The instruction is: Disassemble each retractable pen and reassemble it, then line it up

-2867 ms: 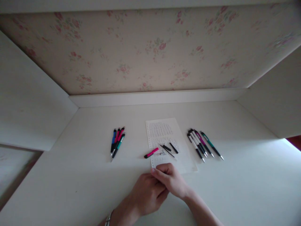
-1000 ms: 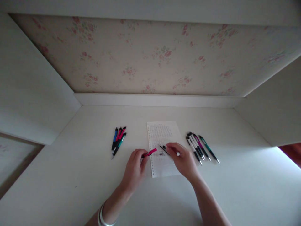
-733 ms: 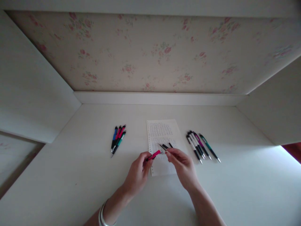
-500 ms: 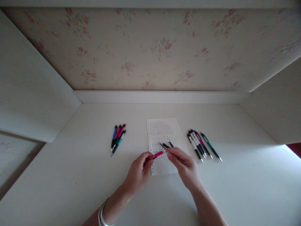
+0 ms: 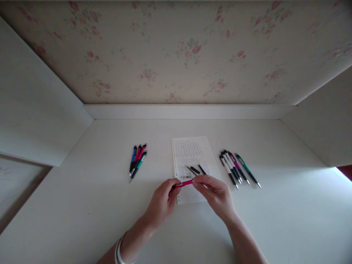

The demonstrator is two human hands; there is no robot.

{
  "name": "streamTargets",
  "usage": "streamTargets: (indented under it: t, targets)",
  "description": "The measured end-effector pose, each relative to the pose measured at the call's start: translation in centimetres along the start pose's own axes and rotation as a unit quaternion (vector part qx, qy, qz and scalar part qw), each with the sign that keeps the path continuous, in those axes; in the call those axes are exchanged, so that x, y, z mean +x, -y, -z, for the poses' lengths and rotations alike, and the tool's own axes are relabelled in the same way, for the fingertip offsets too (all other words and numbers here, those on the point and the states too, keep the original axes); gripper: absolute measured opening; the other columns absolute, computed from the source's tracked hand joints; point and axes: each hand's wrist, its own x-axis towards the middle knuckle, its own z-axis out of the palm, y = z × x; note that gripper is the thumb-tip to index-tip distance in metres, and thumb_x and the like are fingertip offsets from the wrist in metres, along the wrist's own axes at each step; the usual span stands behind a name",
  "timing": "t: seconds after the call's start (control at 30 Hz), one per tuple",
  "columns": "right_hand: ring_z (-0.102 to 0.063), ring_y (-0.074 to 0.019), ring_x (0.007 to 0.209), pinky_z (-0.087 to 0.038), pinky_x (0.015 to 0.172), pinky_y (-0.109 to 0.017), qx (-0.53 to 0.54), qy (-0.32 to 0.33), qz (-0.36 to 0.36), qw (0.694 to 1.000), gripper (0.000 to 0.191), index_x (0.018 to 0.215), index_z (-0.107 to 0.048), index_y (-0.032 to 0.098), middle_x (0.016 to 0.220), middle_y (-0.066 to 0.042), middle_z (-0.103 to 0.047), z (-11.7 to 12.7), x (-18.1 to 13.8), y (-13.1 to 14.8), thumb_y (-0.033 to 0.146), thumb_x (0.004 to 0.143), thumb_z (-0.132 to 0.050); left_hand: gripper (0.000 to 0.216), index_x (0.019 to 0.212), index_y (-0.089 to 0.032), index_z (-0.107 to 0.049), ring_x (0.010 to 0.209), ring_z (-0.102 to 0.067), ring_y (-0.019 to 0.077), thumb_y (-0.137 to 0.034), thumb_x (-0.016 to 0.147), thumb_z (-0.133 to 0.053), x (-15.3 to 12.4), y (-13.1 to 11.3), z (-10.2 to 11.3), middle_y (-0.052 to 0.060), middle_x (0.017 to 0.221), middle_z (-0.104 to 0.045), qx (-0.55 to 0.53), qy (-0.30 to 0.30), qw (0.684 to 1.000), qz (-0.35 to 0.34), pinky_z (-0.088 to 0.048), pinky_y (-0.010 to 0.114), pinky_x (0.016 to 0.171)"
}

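My left hand (image 5: 164,196) is closed around the dark end of a pink pen barrel (image 5: 184,183), held low over a sheet of written paper (image 5: 192,198). At the barrel's right end, the thumb and fingertips of my right hand (image 5: 214,192) pinch together on it. Whether a small part sits between those fingertips cannot be seen. Just beyond the hands, loose pen parts lie on the paper: a short black grip (image 5: 195,170), a thin refill (image 5: 190,170) and a slim black piece (image 5: 202,169). A small dark bit (image 5: 187,176) lies close to the barrel.
Left of the paper lies a bunch of blue, pink and green pens (image 5: 138,161). On the right, several white, purple and green pens (image 5: 233,168) lie side by side. The white desk (image 5: 90,183) is bounded by side panels and a flowered back wall (image 5: 176,55).
My right fingertips have come left and down onto the barrel's end, closing the gap there. The pink barrel has shifted slightly downward. The view has tilted a little.
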Motion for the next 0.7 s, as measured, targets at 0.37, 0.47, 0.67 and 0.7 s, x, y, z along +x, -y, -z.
streamTargets:
  t: [0.37, 0.47, 0.67, 0.7]
  targets:
    - [-0.069, -0.0211, 0.090, -0.055, 0.082, -0.034, -0.002, 0.054, 0.013, 0.998, 0.006, 0.084, -0.079, 0.028, 0.091, -0.004, -0.075, 0.93, 0.12, -0.24, 0.030, 0.082, -0.074, 0.013, 0.106, -0.019, -0.059, 0.086, -0.066, 0.0166, -0.019, 0.096, -0.051, 0.05, -0.07, -0.08, 0.005, 0.096, -0.070, -0.014, 0.013, 1.000, -0.015, -0.053, 0.027, 0.076]
    - [-0.070, -0.0216, 0.091, -0.057, 0.081, -0.034, -0.016, 0.045, 0.020, 0.999, 0.008, 0.088, -0.080, 0.030, 0.095, -0.004, -0.076, 0.77, -0.09, -0.41, 0.030, 0.082, -0.074, 0.014, 0.109, -0.020, -0.059, 0.085, -0.067, 0.0163, -0.022, 0.096, -0.051, -0.03, -0.05, -0.07, 0.005, 0.097, -0.070, -0.031, 0.021, 0.999, 0.007, -0.053, 0.027, 0.076]
    - [-0.069, -0.0229, 0.099, -0.058, 0.083, -0.036, -0.048, 0.013, 0.087, 0.995, 0.023, 0.108, -0.076, 0.032, 0.110, -0.005, -0.074, 0.25, -0.38, -0.11, 0.028, 0.087, -0.067, 0.017, 0.111, -0.019, -0.058, 0.086, -0.066, 0.0168, -0.027, 0.097, -0.050, -0.16, -0.30, 0.01, 0.006, 0.100, -0.070, -0.048, 0.029, 0.998, 0.038, -0.052, 0.028, 0.077]
    - [-0.070, -0.0216, 0.093, -0.059, 0.078, -0.034, -0.049, -0.001, 0.089, 0.995, 0.022, 0.108, -0.076, 0.031, 0.108, -0.006, -0.074, 0.26, -0.31, -0.10, 0.029, 0.088, -0.066, 0.018, 0.110, -0.019, -0.058, 0.087, -0.066, 0.0170, -0.029, 0.098, -0.050, -0.17, -0.30, -0.01, 0.006, 0.101, -0.070, -0.053, 0.031, 0.997, 0.042, -0.052, 0.028, 0.077]
